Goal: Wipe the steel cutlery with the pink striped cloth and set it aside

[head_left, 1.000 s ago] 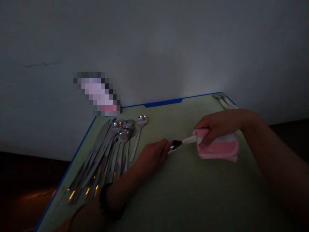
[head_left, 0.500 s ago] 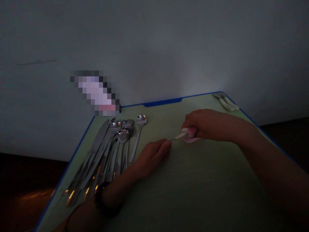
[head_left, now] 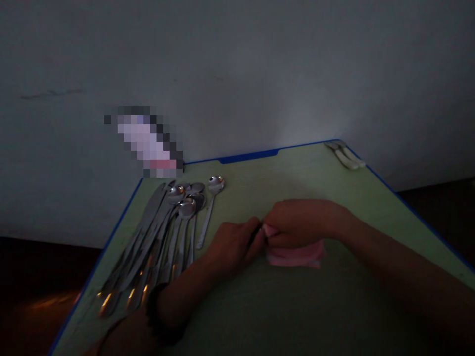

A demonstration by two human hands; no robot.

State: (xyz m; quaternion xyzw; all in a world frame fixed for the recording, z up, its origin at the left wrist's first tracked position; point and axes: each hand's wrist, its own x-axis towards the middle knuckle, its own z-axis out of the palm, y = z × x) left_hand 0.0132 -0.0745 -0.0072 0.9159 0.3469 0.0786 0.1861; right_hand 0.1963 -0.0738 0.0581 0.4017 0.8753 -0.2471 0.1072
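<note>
My right hand is closed over a folded pink cloth on the pale green table. My left hand is closed right beside it, fingertips meeting the right hand at the cloth's left edge. The white-handled utensil held between them in the earlier frames is now hidden under the hands and cloth. The scene is dim.
A pile of several steel spoons and knives lies at the table's left side. One spoon lies apart nearer the middle. White-handled utensils rest at the far right corner. A blue rim edges the table; a grey wall stands behind.
My right hand with the pink cloth slid left along the white-handled utensil until it met my left hand. The utensil is now covered.
</note>
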